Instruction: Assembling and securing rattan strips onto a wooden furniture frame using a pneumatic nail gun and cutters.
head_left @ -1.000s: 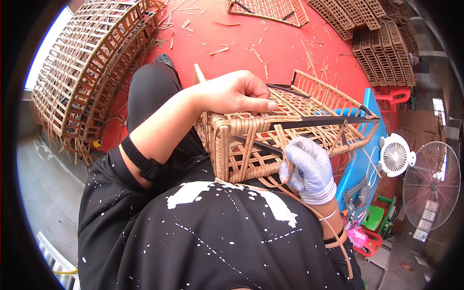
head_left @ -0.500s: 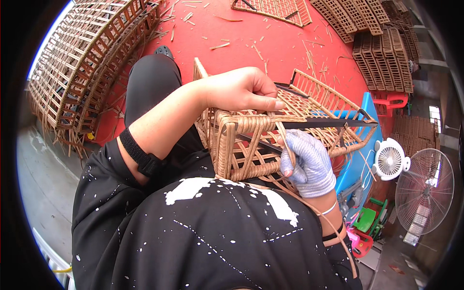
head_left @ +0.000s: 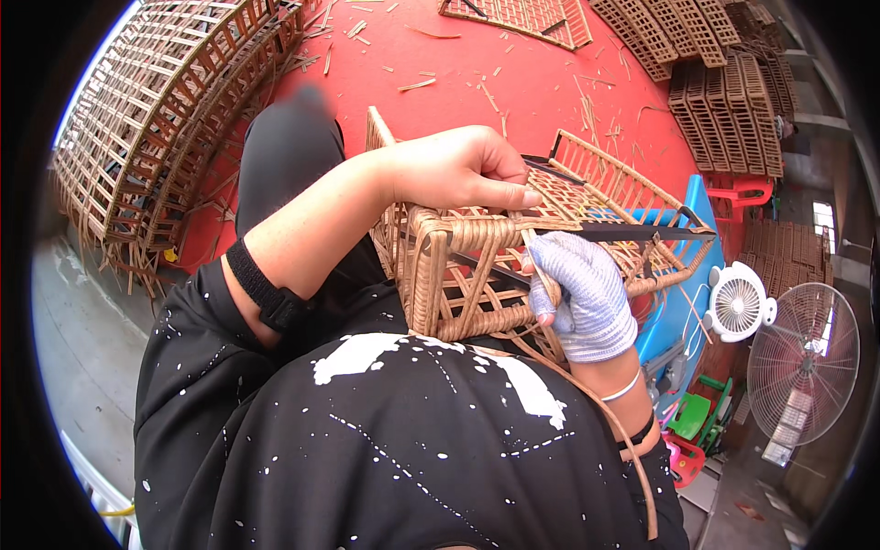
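A tan woven rattan basket (head_left: 426, 275) with a dark frame bar rests tilted against my lap. Bare, with its fingers curled, my left hand (head_left: 467, 172) grips the upper edge, its thumb pressed near a wrapped corner stretch. My right hand (head_left: 582, 293), in a pale striped glove with bare fingertips, is closed round a flat rattan strand (head_left: 600, 399). That strand comes off the wrapped edge just below my left thumb, and its loose tail trails down past my right wrist. Part of the basket's inside is hidden behind my hands.
Stacked woven panels (head_left: 151, 119) stand at the left, and more stacked panels (head_left: 729, 119) at the far right. Cane scraps (head_left: 417, 85) litter the red floor (head_left: 394, 50). Beside my right arm are a blue support (head_left: 674, 321), a small white fan (head_left: 736, 302) and a large fan (head_left: 802, 367).
My right hand has shifted slightly up and left, drawing the strand closer to the edge. The strand's tail has swung left. My left hand stays almost still.
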A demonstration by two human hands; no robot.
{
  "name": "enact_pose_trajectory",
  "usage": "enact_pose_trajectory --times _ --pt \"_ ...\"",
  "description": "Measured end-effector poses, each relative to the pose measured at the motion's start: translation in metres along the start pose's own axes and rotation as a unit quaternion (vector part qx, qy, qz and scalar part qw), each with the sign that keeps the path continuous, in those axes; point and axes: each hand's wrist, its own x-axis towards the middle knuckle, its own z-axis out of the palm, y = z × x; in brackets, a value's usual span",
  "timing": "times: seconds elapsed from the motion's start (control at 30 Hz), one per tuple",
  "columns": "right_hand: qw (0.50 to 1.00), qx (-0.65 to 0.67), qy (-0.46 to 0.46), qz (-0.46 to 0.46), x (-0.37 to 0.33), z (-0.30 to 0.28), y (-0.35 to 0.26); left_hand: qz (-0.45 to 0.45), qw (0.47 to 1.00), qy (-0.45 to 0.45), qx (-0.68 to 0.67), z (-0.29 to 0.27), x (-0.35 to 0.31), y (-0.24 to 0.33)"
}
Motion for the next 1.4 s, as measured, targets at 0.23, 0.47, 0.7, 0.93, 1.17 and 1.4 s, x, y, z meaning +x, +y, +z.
enact_pose_trajectory --times 0.23,0.47,0.7,0.93,1.17,1.4 --pt "0.993 -0.002 0.058 0.099 0.002 0.006 -0.007 0.019 1.000 -0.008 0.005 -0.002 0.001 -0.008" --pt "0.984 0.055 0.144 0.091 0.003 0.021 -0.004 -0.002 1.000 0.001 -0.004 0.000 0.000 -0.001" --pt "0.980 0.055 0.134 0.133 0.000 0.029 -0.004 0.024 1.000 0.001 0.008 0.003 -0.001 -0.003" --pt "0.983 0.062 0.136 0.104 0.001 0.021 0.005 0.033 0.999 0.012 0.004 0.004 -0.002 -0.001" --pt "0.985 0.035 0.120 0.117 0.000 0.017 0.000 0.009 1.000 0.001 0.001 0.003 -0.002 0.002" --pt "0.979 0.049 0.163 0.110 0.003 0.027 -0.003 0.010 1.000 0.009 0.001 0.004 0.001 -0.007"
